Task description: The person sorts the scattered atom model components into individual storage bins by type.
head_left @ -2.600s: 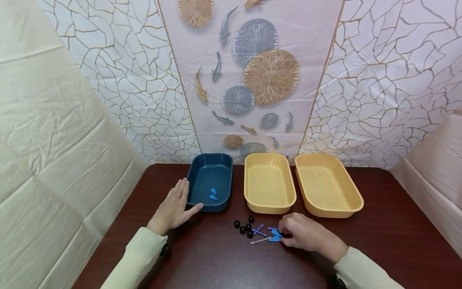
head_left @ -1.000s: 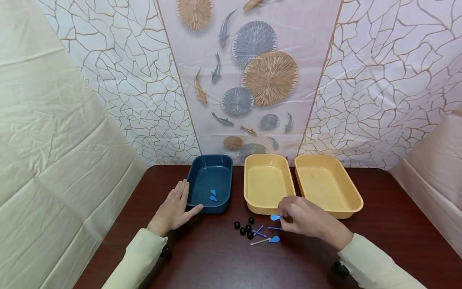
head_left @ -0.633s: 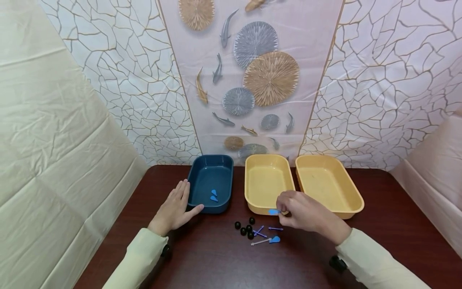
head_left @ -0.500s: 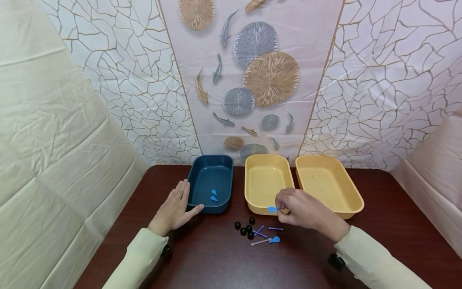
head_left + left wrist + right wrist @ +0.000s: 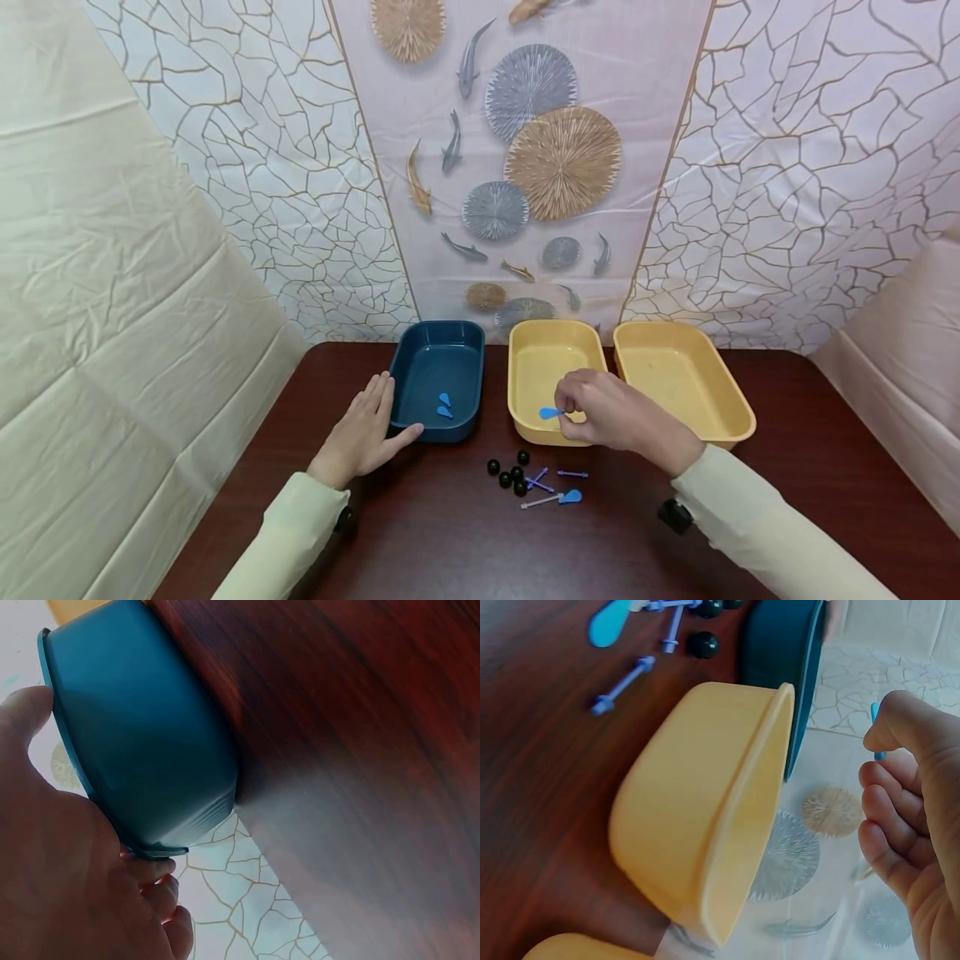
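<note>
My right hand (image 5: pixel 603 410) pinches a small blue teardrop-shaped piece (image 5: pixel 550 412) between thumb and fingertips, over the near end of the middle yellow tray (image 5: pixel 517 392). The right wrist view shows the piece edge-on as a thin blue strip (image 5: pixel 875 712), mostly covered by the thumb. My left hand (image 5: pixel 363 433) rests with straight fingers on the near left corner of the dark blue tray (image 5: pixel 478 375), thumb along its front rim. Two blue teardrop pieces (image 5: pixel 444 412) lie inside that tray. Another such piece (image 5: pixel 572 497) lies on the table, touching a pale grey rod (image 5: pixel 542 502).
Several black balls (image 5: pixel 506 479) sit in a group in front of the trays. Beside them are two crossed purple rods (image 5: pixel 540 481) and a single purple rod (image 5: pixel 573 474). A second yellow tray (image 5: pixel 738 408) stands at the right. Patterned cloth (image 5: pixel 562 275) hangs behind the table (image 5: pixel 420 533).
My right hand has picked a blue teardrop piece off the table, lifted it and carried it forward and left over the middle tray. The left hand stays on the dark blue tray.
</note>
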Available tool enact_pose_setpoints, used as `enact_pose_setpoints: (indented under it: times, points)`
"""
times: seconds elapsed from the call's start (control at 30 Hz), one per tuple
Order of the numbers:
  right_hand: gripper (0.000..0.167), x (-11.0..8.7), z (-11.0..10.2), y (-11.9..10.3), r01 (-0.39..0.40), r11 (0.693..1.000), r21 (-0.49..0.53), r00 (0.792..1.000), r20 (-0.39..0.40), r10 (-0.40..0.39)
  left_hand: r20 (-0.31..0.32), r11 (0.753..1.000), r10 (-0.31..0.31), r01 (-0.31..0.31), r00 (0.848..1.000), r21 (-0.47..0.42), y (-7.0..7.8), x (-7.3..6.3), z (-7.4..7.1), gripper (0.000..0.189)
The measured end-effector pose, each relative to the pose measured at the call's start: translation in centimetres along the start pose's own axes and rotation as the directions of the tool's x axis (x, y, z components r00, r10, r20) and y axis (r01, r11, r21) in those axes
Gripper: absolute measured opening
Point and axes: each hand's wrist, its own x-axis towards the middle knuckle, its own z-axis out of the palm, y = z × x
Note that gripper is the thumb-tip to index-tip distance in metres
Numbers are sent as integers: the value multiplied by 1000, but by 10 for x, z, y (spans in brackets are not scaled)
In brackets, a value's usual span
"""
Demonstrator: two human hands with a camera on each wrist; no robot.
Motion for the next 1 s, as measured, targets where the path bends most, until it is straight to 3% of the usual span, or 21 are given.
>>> enact_pose_setpoints:
  times: [0.2,0.6,1.0]
  points:
    - [11,22,4,-2,24,1000,7,1000,-16,-24,0,1000,-4,4,1000,7,-1,-1,-1,100]
    - [10,65,15,-10,-35,996,82,999,37,32,3,1000,5,-5,1000,0,-1,1,0,101]
    - [10,99,32,-15,-42,991,124,997,68,34,-6,1000,0,0,1000,3,-1,1,0,100]
